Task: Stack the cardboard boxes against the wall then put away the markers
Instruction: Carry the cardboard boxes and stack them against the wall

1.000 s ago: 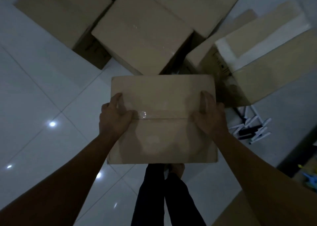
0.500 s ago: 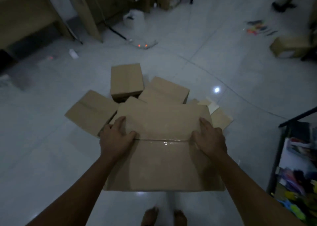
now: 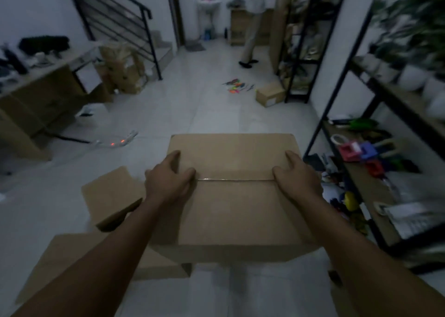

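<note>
We hold sealed cardboard box (image 3: 236, 196), contents hidden; left hand (image 3: 168, 180) and right hand (image 3: 297, 179) clamp its top edges, fingers spread.

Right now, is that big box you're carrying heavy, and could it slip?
Probably not very heavy: the cardboard box is held up by just the left hand and right hand pressing its sides. It looks stiff, with flat faces. It might slip, since nothing supports it underneath.

no text is showing clearly enough to read. the small box (image 3: 270, 96) far off on the floor is carrying a pale label, but its print is too blurred and dim to make out.
</note>
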